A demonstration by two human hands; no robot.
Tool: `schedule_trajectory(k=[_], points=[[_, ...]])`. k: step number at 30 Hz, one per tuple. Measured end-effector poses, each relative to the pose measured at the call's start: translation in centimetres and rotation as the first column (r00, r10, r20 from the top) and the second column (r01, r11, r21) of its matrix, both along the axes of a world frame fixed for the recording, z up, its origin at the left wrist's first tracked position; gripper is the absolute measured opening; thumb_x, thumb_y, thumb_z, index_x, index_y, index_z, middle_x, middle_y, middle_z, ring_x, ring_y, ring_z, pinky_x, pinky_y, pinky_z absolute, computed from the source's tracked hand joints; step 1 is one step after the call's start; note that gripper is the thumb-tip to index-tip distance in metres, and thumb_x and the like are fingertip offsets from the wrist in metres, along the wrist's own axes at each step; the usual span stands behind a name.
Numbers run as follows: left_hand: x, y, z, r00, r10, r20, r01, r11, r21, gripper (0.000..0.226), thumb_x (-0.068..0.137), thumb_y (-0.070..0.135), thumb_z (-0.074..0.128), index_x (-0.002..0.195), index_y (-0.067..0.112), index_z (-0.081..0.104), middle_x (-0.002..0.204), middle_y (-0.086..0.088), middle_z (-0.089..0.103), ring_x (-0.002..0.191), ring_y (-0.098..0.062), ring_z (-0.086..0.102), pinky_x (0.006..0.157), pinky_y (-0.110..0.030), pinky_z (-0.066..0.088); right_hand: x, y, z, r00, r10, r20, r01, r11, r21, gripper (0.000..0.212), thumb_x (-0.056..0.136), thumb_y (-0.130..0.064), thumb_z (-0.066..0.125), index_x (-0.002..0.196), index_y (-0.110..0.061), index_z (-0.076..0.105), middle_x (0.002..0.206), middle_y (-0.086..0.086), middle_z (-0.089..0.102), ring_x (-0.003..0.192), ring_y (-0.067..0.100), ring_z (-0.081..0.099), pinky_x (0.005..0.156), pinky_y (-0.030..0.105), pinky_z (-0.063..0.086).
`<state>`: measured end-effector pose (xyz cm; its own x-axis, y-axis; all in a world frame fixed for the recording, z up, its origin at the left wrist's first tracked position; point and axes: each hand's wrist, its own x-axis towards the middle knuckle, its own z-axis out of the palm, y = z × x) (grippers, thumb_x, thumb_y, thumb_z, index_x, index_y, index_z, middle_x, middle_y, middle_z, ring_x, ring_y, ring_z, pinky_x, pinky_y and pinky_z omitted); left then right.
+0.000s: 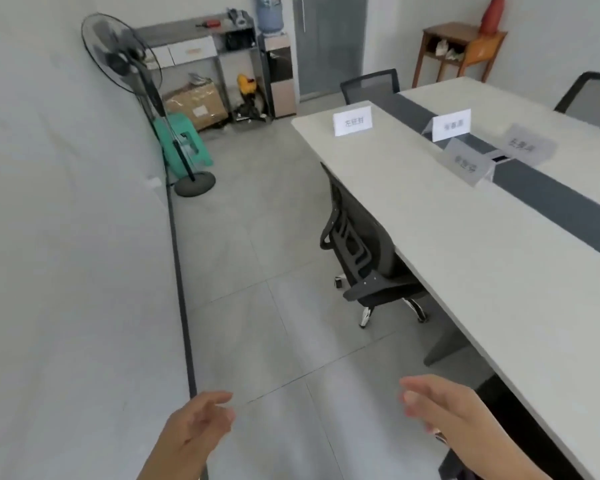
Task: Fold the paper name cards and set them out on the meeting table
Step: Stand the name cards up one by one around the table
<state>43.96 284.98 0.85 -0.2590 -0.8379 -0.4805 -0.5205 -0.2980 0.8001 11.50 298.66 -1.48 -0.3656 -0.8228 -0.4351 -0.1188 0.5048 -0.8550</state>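
A person stands beside a long pale counter [465, 244]. Both hands are empty: the left hand [194, 427] and right hand [437, 407] hang low over the floor, fingers loosely apart. Four folded name cards stand at the counter's far end, the nearest-left card [353, 121] well apart from the hands. Placement looks paused; the next move likely calls for fetching another card.
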Motion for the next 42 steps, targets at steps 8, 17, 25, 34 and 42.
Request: schedule_trajectory(k=[8, 17, 25, 34, 42], points=[[1.8, -10.7, -2.4, 0.973, 0.223, -0.052, -0.218, 0.972, 0.091, 0.013, 0.089, 0.005, 0.059, 0.095, 0.01, 0.07, 0.081, -0.006, 0.077, 0.084, -0.028, 0.071, 0.075, -0.039, 0.053, -0.9, -14.1, 1.2, 0.999, 0.008, 0.038, -0.008, 1.0, 0.005, 0.017, 0.089, -0.006, 0.06, 0.1, -0.012, 0.072, 0.087, 0.002, 0.078, 0.077, 0.017, 0.074, 0.06, 0.025, 0.054], [-0.7, -31.5, -0.2, 0.946, 0.316, -0.076, -0.316, 0.949, 0.011, 0.014, 0.089, 0.005, 0.059, 0.095, 0.01, 0.07, 0.08, -0.004, 0.077, 0.083, -0.027, 0.071, 0.072, -0.037, 0.053, -6.0, -37.7, 0.2, 0.997, 0.016, 0.08, -0.018, 1.0, 0.02, 0.016, 0.091, -0.011, 0.06, 0.101, -0.01, 0.072, 0.086, 0.005, 0.078, 0.075, 0.018, 0.074, 0.069, 0.035, 0.052], [-3.0, -48.9, 1.6, 0.934, 0.326, -0.142, -0.333, 0.942, -0.028, 0.016, 0.089, 0.005, 0.058, 0.099, 0.012, 0.069, 0.086, -0.006, 0.077, 0.079, -0.021, 0.073, 0.074, -0.038, 0.055, -5.8, -60.0, 3.7, 0.991, 0.125, 0.045, -0.119, 0.986, -0.117, 0.015, 0.091, -0.018, 0.06, 0.101, -0.018, 0.071, 0.088, -0.001, 0.078, 0.081, 0.016, 0.073, 0.08, 0.041, 0.054], [-3.2, -73.3, -1.2, 0.945, 0.303, -0.126, -0.307, 0.952, -0.013, 0.014, 0.09, 0.005, 0.058, 0.098, 0.01, 0.069, 0.082, -0.007, 0.077, 0.087, -0.03, 0.07, 0.079, -0.042, 0.053, -7.3, -78.1, 1.8, 0.998, -0.049, 0.035, 0.051, 0.997, -0.05, 0.017, 0.091, -0.013, 0.06, 0.102, -0.009, 0.072, 0.083, 0.002, 0.078, 0.075, 0.016, 0.074, 0.072, 0.038, 0.052], [-10.9, -94.5, 1.3, 0.984, 0.064, -0.166, -0.078, 0.994, -0.075, 0.014, 0.09, 0.006, 0.059, 0.097, 0.011, 0.069, 0.081, -0.004, 0.077, 0.085, -0.028, 0.071, 0.073, -0.037, 0.053, -12.2, -88.2, 4.9, 0.945, -0.318, 0.075, 0.325, 0.935, -0.139, 0.088, 0.028, -0.078, 0.076, 0.091, -0.016, 0.076, 0.087, 0.007, 0.078, 0.077, 0.02, 0.074, 0.065, 0.034, 0.054]])
